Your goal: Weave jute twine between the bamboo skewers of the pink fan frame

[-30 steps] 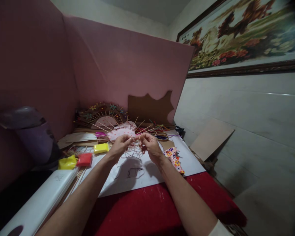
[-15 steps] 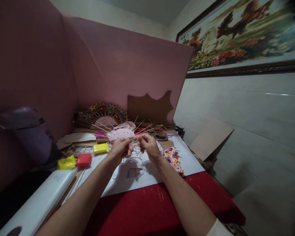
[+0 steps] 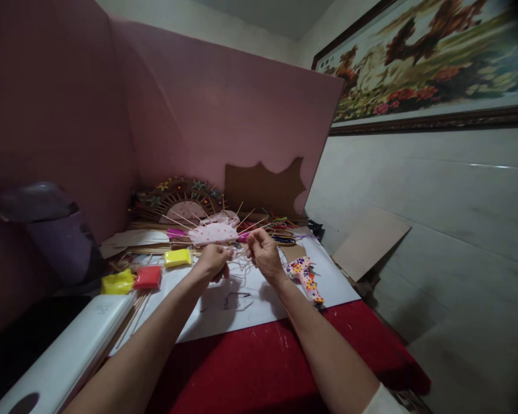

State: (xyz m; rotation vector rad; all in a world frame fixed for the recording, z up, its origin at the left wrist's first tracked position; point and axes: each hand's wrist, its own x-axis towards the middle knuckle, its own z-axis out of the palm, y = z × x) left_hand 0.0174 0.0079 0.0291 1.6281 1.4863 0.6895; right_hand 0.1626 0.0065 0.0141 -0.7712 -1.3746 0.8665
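My left hand (image 3: 216,262) is closed in a pinch above the white paper, its fingertips pointing right. Facing it across a small gap, my right hand (image 3: 263,255) is also closed, thumb and fingertips pressed together. What either pinch holds is too fine to make out. Loose pale string (image 3: 242,268) lies tangled below and between the hands. Just beyond them is a half-round piece of pink dotted fabric (image 3: 216,233) with thin sticks fanning out from it. Right of my right wrist lies a flower-patterned glue gun (image 3: 304,277).
Yellow (image 3: 178,258) and red packets (image 3: 147,278) lie at left, near a long white device (image 3: 69,356). A stick-and-fabric fan (image 3: 183,210) and brown cut cardboard (image 3: 263,190) stand behind. Scissors (image 3: 284,239) lie right of centre. White paper (image 3: 259,305) covers part of the red cloth (image 3: 250,368).
My hands have moved apart from nearly touching, leaving a gap between the fingertips. My right hand is slightly higher and farther right. The view has shifted slightly.
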